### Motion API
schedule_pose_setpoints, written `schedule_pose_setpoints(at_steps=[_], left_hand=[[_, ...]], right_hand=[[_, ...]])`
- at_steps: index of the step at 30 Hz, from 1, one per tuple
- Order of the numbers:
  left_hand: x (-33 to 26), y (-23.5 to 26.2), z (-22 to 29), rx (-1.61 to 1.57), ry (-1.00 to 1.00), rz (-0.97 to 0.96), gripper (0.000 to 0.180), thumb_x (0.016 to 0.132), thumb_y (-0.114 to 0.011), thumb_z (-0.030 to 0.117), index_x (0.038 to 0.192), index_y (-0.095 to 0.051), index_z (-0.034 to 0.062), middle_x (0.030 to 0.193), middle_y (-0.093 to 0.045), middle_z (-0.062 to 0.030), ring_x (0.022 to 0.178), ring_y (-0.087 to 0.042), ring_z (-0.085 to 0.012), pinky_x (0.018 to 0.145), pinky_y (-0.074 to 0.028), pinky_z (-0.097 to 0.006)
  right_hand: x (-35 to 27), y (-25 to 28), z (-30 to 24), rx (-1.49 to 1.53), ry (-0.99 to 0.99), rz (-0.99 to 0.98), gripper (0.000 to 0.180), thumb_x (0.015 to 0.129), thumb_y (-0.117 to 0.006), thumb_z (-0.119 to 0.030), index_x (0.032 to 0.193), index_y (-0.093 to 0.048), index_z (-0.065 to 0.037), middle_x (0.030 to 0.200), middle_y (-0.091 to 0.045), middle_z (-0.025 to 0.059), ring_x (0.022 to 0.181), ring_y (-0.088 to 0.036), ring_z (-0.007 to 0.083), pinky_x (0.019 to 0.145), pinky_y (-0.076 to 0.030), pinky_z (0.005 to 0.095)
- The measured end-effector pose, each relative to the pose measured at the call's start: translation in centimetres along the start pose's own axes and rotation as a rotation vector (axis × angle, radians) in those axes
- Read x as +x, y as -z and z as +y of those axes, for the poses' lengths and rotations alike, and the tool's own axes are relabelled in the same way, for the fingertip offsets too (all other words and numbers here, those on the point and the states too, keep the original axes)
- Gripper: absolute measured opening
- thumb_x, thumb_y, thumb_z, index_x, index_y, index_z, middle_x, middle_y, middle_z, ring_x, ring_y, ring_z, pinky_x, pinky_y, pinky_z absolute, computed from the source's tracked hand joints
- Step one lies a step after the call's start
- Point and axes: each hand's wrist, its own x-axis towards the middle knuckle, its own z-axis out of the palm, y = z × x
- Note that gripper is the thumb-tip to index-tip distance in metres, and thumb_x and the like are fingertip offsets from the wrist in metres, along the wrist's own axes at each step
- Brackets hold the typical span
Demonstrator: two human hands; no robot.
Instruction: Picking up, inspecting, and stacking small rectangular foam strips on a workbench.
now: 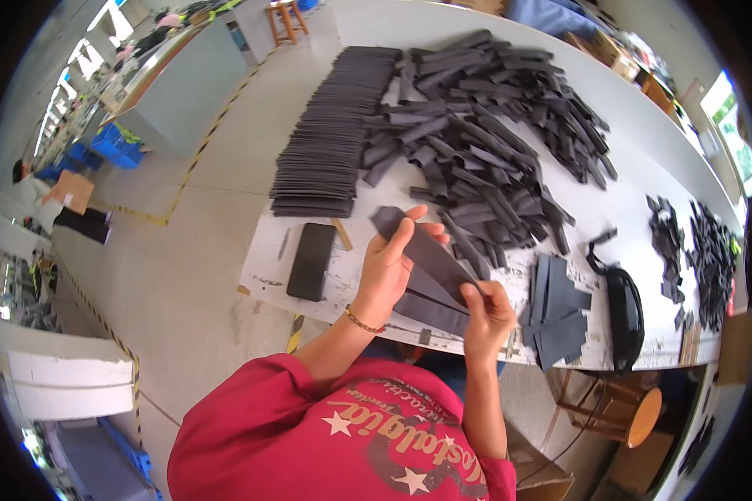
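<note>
The step in hand looked like the folding or pairing of dark grey strips [430,275]: both hands held them just above the near edge of the white counter [643,175]. The left hand [386,271] had its grip closed round the upper end of a strip, thumb laid along it, while the right hand [487,313] pinched the lower ends where they met in a point. The next move would probably call for squaring the edges before pressing or setting the piece down. Beyond the grip sprawled a large loose heap of strips [485,138], and to its left a long neat stack [330,142]. Just right of the grip lay a small pile of flat pieces [560,313] and a black pouch [625,313]; just left lay a dark phone [311,260]. Left of the counter ran a grey concrete floor [192,250] with yellow-black tape lines.
</note>
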Motion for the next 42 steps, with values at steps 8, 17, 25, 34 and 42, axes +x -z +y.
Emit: schedule_pose_setpoints(at_steps=[8, 17, 25, 34, 42], left_hand=[[-1.3, 1.6, 1.9, 0.580, -0.478, 0.274, 0.040, 0.085, -0.071, 0.006, 0.115, -0.043, 0.0065, 0.105, -0.056, -0.0069, 0.074, -0.061, -0.0076, 0.060, -0.053, -0.022], [-2.5, 3.2, 2.9, 0.591, -0.178, 0.185, 0.028, 0.086, -0.072, 0.016, 0.100, -0.054, 0.0008, 0.081, -0.057, -0.0015, 0.063, -0.055, -0.0058, 0.055, -0.046, -0.022], [-2.0, 4.2, 3.0, 0.416, -0.138, 0.246, 0.056, 0.083, -0.070, 0.005, 0.135, -0.049, 0.0081, 0.097, -0.061, -0.0015, 0.074, -0.057, -0.0069, 0.060, -0.050, -0.023], [-1.3, 4.8, 4.6, 0.364, -0.137, 0.048, 0.063, 0.082, -0.074, 0.007, 0.139, -0.045, 0.0083, 0.111, -0.061, -0.0052, 0.103, -0.058, -0.0101, 0.082, -0.048, -0.026], [-1.9, 5.0, 3.3, 0.503, 0.081, 0.262, 0.019, 0.086, -0.071, 0.014, 0.101, -0.071, 0.0017, 0.087, -0.068, -0.0021, 0.075, -0.064, -0.0092, 0.062, -0.054, -0.024]], right_hand=[[0.2, 1.1, 1.5, -0.149, 0.094, 0.006, 0.010, 0.088, -0.067, -0.006, 0.082, -0.061, -0.002, 0.074, -0.054, -0.0030, 0.069, -0.048, 0.0052, 0.064, -0.040, 0.0202], [0.1, 2.8, 2.4, -0.306, 0.085, -0.131, 0.019, 0.092, -0.064, -0.018, 0.096, -0.058, 0.000, 0.088, -0.057, 0.0089, 0.075, -0.053, 0.0198, 0.068, -0.044, 0.0341], [-0.5, 0.4, 0.8, -0.312, 0.176, -0.098, 0.018, 0.090, -0.066, -0.014, 0.085, -0.057, 0.002, 0.078, -0.051, 0.0004, 0.071, -0.046, 0.0109, 0.065, -0.041, 0.0261], [0.2, 1.3, 1.3, -0.052, 0.092, -0.114, 0.010, 0.087, -0.067, -0.001, 0.081, -0.059, -0.003, 0.077, -0.054, -0.0043, 0.072, -0.045, 0.0041, 0.068, -0.036, 0.0186], [0.6, 2.8, 1.9, -0.169, -0.008, -0.084, 0.011, 0.089, -0.068, -0.010, 0.085, -0.063, -0.001, 0.079, -0.058, -0.0025, 0.070, -0.049, 0.0054, 0.065, -0.040, 0.0200]])
